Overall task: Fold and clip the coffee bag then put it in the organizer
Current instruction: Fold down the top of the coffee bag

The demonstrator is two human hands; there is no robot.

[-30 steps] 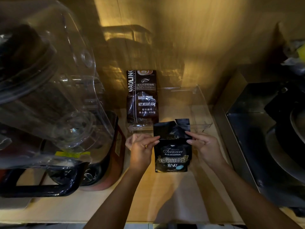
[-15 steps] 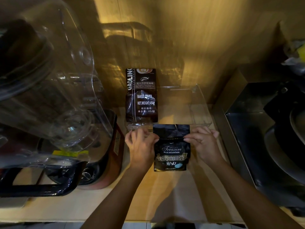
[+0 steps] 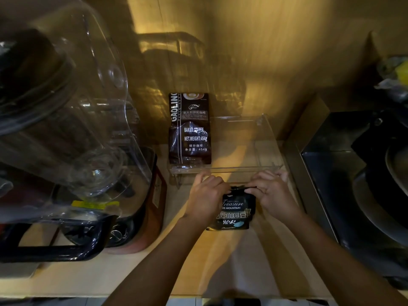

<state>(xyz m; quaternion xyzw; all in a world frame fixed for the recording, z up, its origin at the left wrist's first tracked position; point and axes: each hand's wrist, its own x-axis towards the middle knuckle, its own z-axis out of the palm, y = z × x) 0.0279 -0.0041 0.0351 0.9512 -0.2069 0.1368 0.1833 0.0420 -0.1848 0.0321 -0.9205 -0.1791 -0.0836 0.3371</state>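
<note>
A small black coffee bag [image 3: 235,214] with "Treasure Blue Mountain" lettering lies on the wooden counter, its top folded down. My left hand [image 3: 206,198] grips the folded top at its left end and my right hand [image 3: 272,195] grips it at the right end, thumbs pressing on the fold. Just behind the hands stands a clear plastic organizer [image 3: 268,142], with a tall dark coffee bag [image 3: 189,129] upright in its left side. No clip is visible.
A big blender with a clear cover [image 3: 66,120] fills the left side of the counter. A dark metal appliance [image 3: 357,186] stands at the right. The wooden wall rises right behind the organizer.
The open top of the small bag was folded down toward me, then folded down further, so the bag is shorter. Both hands came closer together along the fold.
</note>
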